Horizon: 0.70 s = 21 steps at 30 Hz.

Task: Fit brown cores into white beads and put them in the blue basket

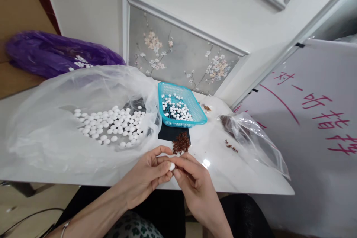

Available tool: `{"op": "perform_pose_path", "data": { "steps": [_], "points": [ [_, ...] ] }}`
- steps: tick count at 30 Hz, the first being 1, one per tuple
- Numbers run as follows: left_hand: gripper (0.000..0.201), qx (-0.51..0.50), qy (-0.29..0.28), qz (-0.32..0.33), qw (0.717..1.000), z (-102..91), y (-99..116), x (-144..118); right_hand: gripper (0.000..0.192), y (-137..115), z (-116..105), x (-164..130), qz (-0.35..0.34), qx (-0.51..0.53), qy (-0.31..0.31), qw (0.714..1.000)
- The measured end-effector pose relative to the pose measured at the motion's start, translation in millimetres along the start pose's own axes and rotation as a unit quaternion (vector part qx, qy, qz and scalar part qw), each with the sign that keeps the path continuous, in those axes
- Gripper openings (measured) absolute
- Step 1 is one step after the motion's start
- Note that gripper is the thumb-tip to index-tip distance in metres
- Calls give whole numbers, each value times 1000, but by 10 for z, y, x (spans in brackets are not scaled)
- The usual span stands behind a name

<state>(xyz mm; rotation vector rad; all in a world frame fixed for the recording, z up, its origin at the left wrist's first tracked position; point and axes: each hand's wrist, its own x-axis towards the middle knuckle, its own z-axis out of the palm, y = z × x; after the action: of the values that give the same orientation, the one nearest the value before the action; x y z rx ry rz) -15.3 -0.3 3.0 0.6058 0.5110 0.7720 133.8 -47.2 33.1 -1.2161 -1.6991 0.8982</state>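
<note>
Between the thumb and fingers of my left hand [152, 171] is a small white ball [172, 166], pinched near the table's front edge. My right hand [192, 176] meets it there, its thumb and forefinger closed together at the ball's right side; whether they hold a tiny piece is hidden. Just beyond my fingertips lies a heap of small reddish-brown bits [182, 142], partly on a black mat [167, 134]. Behind the heap stands a blue plastic basket [199, 113] with many white balls in it. Left of my hands, a clear plastic bag [50, 134] lies spread with many white balls [104, 119].
A purple bag [36, 54] with more white balls sits at the back left. To the right on the white table [251, 178] lie a clear bag [251, 130] of brown pieces and a few loose brown bits [231, 146]. A whiteboard [306, 148] with red writing stands at the right.
</note>
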Motion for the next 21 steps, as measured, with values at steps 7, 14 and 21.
{"op": "perform_pose_path", "data": {
  "steps": [7, 14, 21],
  "points": [
    [23, 17, -2, 5, 1000, -15, -14, -1, 24, 84, 107, -33, -19, 19, 54, 998],
    [20, 32, -4, 16, 999, -20, -23, -21, 21, 95, 157, -27, -31, -14, 86, 996],
    [22, 36, 30, 24, 999, 24, -45, -42, 17, 94, 63, -14, -14, -13, 63, 998]
  ]
}}
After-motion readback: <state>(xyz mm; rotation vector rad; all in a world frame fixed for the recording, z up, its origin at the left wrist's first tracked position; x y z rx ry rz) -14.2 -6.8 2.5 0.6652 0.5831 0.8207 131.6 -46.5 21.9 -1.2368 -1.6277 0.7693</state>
